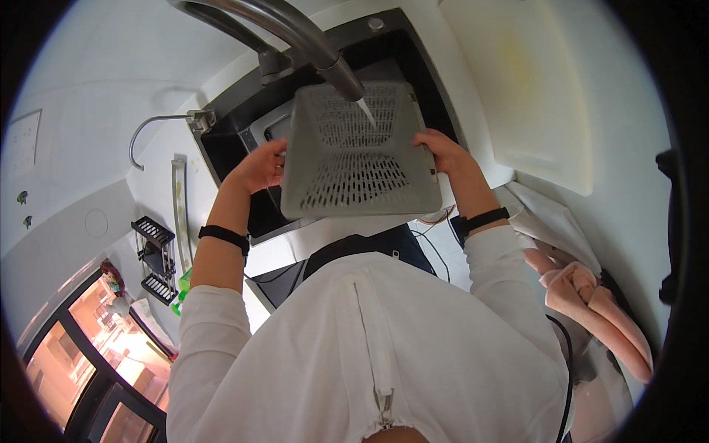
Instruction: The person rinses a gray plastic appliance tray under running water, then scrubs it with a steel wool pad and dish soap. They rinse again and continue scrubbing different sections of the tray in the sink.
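Observation:
A grey perforated plastic basket (360, 150) is held over the dark sink (437, 91), its slotted inside facing up towards me. My left hand (263, 166) grips its left rim, with the fingertips partly hidden by the basket wall. On the opposite side, my right hand (445, 152) holds the right rim, thumb over the edge and the other fingers out of sight. A thin stream of water (366, 113) runs from the curved metal faucet (339, 75) into the basket's far part.
Left of the sink stands a slim curved spout (160, 117). A black rack (155, 257) and a green bottle (183, 288) are farther left. A large pale board (532, 94) leans at the right, above pink cloths (598, 310). A cable (432, 249) hangs below the counter.

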Available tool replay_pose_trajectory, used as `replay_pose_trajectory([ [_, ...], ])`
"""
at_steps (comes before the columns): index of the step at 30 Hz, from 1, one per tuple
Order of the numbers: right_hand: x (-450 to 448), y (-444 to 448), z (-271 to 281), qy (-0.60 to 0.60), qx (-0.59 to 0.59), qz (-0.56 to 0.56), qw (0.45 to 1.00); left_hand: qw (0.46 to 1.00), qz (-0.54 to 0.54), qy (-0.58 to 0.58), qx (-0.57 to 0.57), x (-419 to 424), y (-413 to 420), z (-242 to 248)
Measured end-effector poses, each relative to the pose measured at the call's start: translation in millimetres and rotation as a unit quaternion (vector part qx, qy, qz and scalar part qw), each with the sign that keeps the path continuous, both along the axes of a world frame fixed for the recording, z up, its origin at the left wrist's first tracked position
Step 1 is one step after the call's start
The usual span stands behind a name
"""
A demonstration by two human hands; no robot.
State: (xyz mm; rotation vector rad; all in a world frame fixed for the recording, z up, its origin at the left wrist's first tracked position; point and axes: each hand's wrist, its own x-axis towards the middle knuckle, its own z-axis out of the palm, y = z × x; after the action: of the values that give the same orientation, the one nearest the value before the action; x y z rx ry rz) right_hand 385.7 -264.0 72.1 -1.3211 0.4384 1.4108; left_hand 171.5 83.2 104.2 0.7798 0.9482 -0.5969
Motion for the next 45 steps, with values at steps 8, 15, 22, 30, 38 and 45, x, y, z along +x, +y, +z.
replay_pose_trajectory([
  [8,12.6,29.8,-10.3,-0.143,0.017,0.186,0.972,0.992,0.069,0.094,0.053,-38.8,-47.6,-10.4],
  [15,-8.1,10.5,-0.9,-0.132,-0.098,0.013,0.986,0.966,0.24,0.099,-0.02,-74.3,-91.9,-29.7],
  [22,-76.3,35.7,-18.2,-0.108,-0.018,0.079,0.991,0.925,0.369,0.089,-0.007,-52.8,-138.9,-51.0],
  [30,-43.1,52.9,-50.3,-0.068,0.03,0.034,0.997,0.85,0.517,0.096,-0.024,-74.1,-124.5,-71.2],
  [38,-4.0,50.4,-82.6,-0.042,0.034,0.116,0.992,0.902,0.369,0.075,0.211,-129.9,-68.1,-114.3],
  [45,-0.4,51.3,-127.8,-0.073,-0.033,0.133,0.988,0.915,0.347,0.047,0.198,-135.2,-77.4,-114.8],
])
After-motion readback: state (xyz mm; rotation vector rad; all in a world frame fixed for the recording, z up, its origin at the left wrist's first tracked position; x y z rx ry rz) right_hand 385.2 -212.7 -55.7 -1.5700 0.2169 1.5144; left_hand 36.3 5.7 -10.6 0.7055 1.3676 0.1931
